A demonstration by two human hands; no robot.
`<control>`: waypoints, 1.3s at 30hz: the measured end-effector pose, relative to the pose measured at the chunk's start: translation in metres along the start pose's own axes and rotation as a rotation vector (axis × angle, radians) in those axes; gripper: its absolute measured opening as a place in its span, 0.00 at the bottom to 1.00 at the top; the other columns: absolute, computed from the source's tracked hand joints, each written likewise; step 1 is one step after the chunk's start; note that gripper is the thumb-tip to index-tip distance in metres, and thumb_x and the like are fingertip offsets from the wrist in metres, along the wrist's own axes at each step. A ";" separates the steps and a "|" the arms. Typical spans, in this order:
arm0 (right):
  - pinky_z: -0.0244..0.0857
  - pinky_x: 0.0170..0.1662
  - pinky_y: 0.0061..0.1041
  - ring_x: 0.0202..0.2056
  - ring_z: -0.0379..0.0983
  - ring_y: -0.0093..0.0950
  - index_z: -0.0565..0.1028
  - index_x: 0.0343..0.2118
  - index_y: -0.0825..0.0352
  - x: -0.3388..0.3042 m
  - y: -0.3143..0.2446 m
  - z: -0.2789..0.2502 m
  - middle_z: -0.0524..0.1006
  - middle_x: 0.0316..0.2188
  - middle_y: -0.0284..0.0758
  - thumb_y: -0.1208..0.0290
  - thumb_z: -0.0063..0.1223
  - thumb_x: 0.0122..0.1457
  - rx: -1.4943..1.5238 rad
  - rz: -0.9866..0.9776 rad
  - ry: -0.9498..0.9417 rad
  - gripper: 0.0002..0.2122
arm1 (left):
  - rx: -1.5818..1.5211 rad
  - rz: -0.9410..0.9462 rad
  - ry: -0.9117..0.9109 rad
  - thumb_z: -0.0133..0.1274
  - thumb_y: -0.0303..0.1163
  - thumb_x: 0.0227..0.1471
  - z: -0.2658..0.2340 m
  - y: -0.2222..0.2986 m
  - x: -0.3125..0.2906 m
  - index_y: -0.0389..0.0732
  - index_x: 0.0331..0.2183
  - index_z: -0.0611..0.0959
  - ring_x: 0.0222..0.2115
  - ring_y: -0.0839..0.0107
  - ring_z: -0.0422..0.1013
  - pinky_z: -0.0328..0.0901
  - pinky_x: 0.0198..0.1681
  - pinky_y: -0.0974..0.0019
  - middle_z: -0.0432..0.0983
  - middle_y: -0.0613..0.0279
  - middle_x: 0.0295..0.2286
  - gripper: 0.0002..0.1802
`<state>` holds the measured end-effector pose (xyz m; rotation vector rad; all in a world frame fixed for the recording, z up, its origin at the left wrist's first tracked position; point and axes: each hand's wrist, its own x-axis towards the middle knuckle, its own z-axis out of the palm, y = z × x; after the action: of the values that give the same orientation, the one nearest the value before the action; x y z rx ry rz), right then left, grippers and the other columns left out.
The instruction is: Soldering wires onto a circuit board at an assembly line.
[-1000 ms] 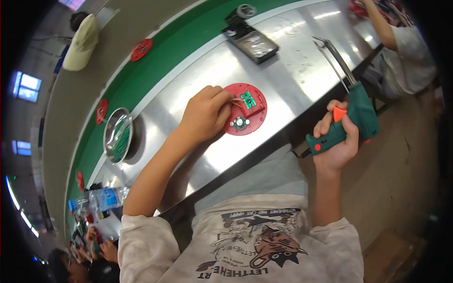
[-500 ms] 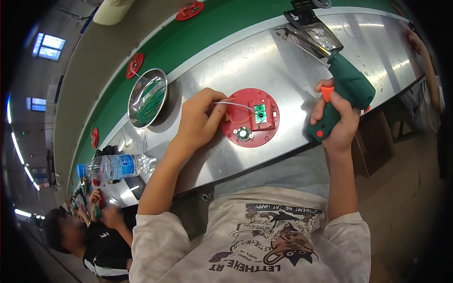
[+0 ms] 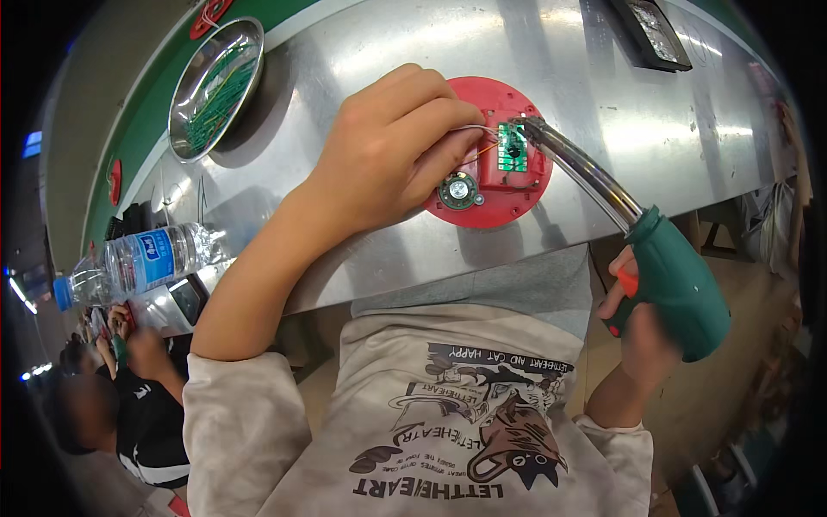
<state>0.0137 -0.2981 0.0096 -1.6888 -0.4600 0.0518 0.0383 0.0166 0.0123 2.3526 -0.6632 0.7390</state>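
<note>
My right hand (image 3: 646, 332) grips a green soldering gun (image 3: 680, 280) with an orange trigger. Its metal barrel reaches up and left, and the tip is at the upper edge of a small green circuit board (image 3: 513, 148). That board sits in a round red plastic housing (image 3: 495, 207), flat on the metal bench. My left hand (image 3: 405, 142) is closed in a pinch on thin wires (image 3: 484, 129) that run to the board, and rests over the housing's left side. Below the fingers a small round speaker (image 3: 458, 190) is fixed in the housing.
A metal bowl (image 3: 177, 129) of green wires stands at the back left. A plastic water bottle (image 3: 142, 260) with a blue cap lies left of my forearm. A black soldering stand (image 3: 659, 34) is at the back right. Another person (image 3: 142, 405) works at far left.
The soldering gun has left its stand and swung in, bringing its tip to the board. My left hand still pinches the wires, now nearer the board. The whole view has shifted.
</note>
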 end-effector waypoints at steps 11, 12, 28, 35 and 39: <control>0.61 0.21 0.21 0.17 0.70 0.26 0.72 0.44 0.82 -0.006 -0.003 0.006 0.75 0.36 0.53 0.59 0.55 0.59 0.004 -0.004 0.016 0.24 | 0.052 0.036 -0.014 0.62 0.20 0.44 0.004 -0.003 -0.004 0.35 0.32 0.84 0.23 0.66 0.72 0.66 0.25 0.67 0.75 0.58 0.23 0.08; 0.61 0.21 0.21 0.17 0.70 0.26 0.72 0.44 0.81 -0.006 -0.002 0.004 0.75 0.36 0.54 0.60 0.55 0.59 0.004 0.003 -0.005 0.23 | 0.049 0.035 -0.014 0.62 0.20 0.44 0.005 -0.002 -0.005 0.35 0.32 0.84 0.23 0.66 0.72 0.66 0.25 0.67 0.75 0.58 0.23 0.08; 0.68 0.20 0.23 0.18 0.71 0.26 0.69 0.41 0.80 0.009 -0.002 -0.003 0.72 0.32 0.49 0.63 0.52 0.60 0.191 0.102 -0.023 0.19 | 0.073 0.027 -0.011 0.62 0.21 0.44 0.005 -0.004 -0.006 0.36 0.31 0.84 0.22 0.65 0.72 0.66 0.25 0.66 0.75 0.57 0.22 0.07; 0.67 0.19 0.24 0.17 0.70 0.26 0.67 0.44 0.84 0.035 0.008 -0.018 0.72 0.37 0.56 0.56 0.44 0.64 0.074 -0.164 0.032 0.26 | 0.087 0.028 -0.031 0.62 0.25 0.41 0.003 -0.003 -0.003 0.38 0.28 0.82 0.25 0.61 0.73 0.68 0.27 0.61 0.76 0.60 0.24 0.07; 0.66 0.19 0.22 0.17 0.68 0.24 0.67 0.47 0.84 0.065 0.008 -0.023 0.73 0.38 0.54 0.59 0.42 0.65 0.142 -0.186 0.079 0.25 | 0.073 0.026 -0.027 0.62 0.24 0.41 0.003 -0.002 -0.004 0.38 0.28 0.82 0.25 0.61 0.73 0.69 0.28 0.61 0.76 0.59 0.24 0.07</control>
<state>0.0826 -0.2996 0.0204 -1.4972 -0.5394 -0.1147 0.0375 0.0173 0.0067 2.4289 -0.6905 0.7559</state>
